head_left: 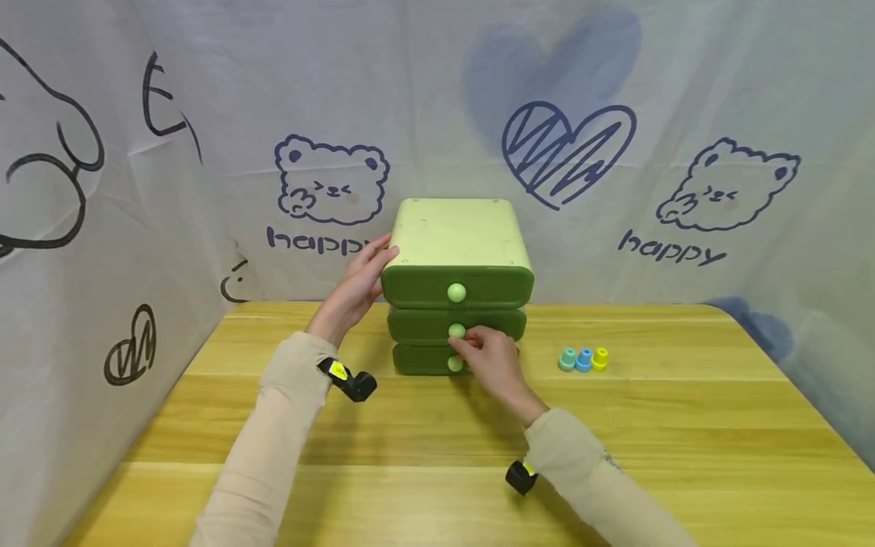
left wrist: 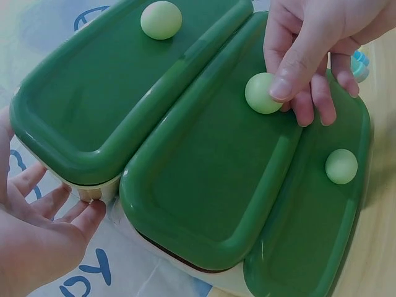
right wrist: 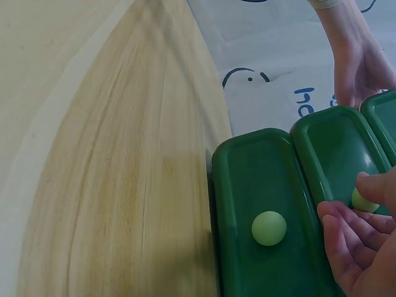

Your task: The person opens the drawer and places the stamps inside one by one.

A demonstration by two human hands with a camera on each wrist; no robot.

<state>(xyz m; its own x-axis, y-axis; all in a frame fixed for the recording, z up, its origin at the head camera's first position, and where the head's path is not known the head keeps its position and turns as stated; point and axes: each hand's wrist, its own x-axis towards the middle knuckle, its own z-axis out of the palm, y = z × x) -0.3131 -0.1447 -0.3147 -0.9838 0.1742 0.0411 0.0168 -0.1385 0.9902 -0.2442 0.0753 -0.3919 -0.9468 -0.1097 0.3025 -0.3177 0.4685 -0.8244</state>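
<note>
A small chest of drawers (head_left: 451,232) with a pale yellow-green top stands on the table, its three dark green drawer fronts facing me. Each front has a round light green knob. My right hand (head_left: 494,363) pinches the knob (left wrist: 263,93) of the middle drawer (left wrist: 198,167) between thumb and fingers. Along that drawer's side edge a narrow dark gap shows in the left wrist view. My left hand (head_left: 355,285) rests against the chest's left side near the top drawer (head_left: 417,286), fingers extended. Below the right hand is the bottom drawer's knob (right wrist: 269,228).
Three small stepped pieces stand in a row on the table right of the chest: a teal one (head_left: 567,360), a blue one (head_left: 584,360) and a yellow one (head_left: 600,359). Behind the wooden table (head_left: 410,486) hangs a white cloth (head_left: 437,91) with bear and heart drawings.
</note>
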